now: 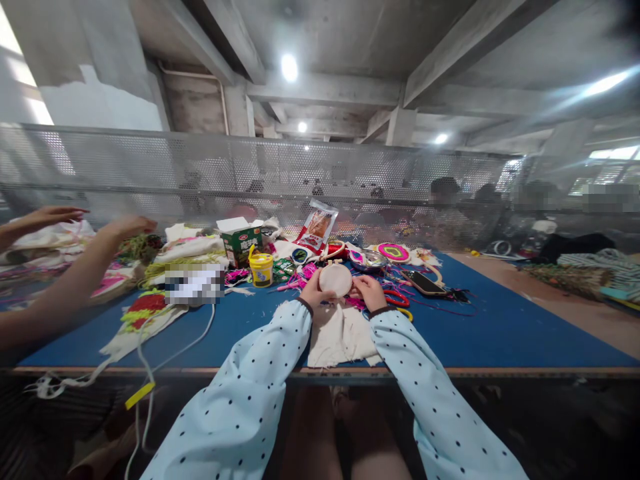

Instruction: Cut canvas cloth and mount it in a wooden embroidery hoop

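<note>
A small round embroidery hoop (335, 281) with cream cloth stretched across it is held up above the near part of the table. Its left side is gripped by my left hand (313, 293), thumb lying over the lower rim. My right hand (371, 293) is closed, its fingertips pinching at the hoop's right edge. Loose cream cloth (343, 339) with frayed edges hangs below the hoop onto the blue tabletop. Just right of my right hand lie red-handled scissors (398, 299), with bright pink thread around them.
A phone (424, 283) lies on the right. Behind my hands are a yellow tub (261, 269), a green box (241, 241), a red snack packet (318, 225) and a metal bowl (369, 260). At left, a co-worker's arms (75, 267) reach over; a white cable (145, 353) hangs off the edge.
</note>
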